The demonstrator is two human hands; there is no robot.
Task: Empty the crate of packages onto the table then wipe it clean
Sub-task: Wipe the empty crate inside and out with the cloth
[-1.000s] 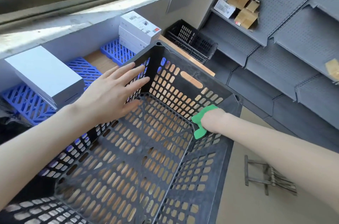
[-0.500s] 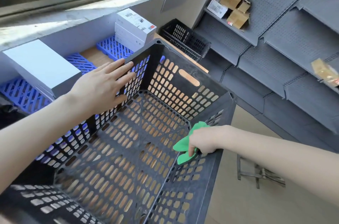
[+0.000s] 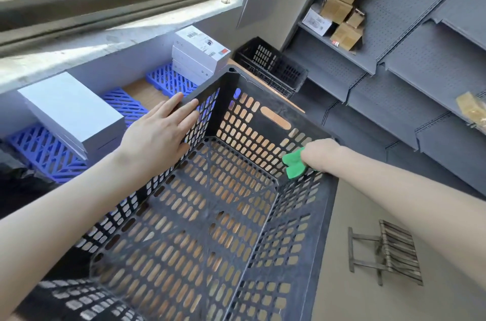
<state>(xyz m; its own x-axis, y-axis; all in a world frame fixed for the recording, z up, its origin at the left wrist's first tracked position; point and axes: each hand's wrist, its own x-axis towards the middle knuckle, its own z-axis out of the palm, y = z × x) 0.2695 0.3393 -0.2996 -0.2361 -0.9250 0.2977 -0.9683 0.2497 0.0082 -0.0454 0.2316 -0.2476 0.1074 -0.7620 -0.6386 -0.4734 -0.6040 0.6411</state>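
**Wiping stage, right-hand corner.** The black slotted crate [image 3: 322,218] holds no packages, and the wooden table [image 3: 143,93] shows through its floor slots. The packages, a large white box [image 3: 71,110] and a stack of labelled boxes [image 3: 200,52], sit on blue grids [image 3: 44,149]. They are well apart from the grip, outside the side wall opposite it.

The left hand [image 3: 157,134] lies flat with straight fingers on that opposite wall's upper edge, pressing it and clasping nothing. The right hand [image 3: 319,155] is clenched round a green cloth [image 3: 294,164] and presses it into the crate's far right corner, just under the rim. The cloth juts out on the fist's inner side.

Emptying appears complete and wiping is in hand. The next move probably calls for drawing the cloth away from the corner along the wall while the flat hand steadies the crate. The slots may snag the cloth.
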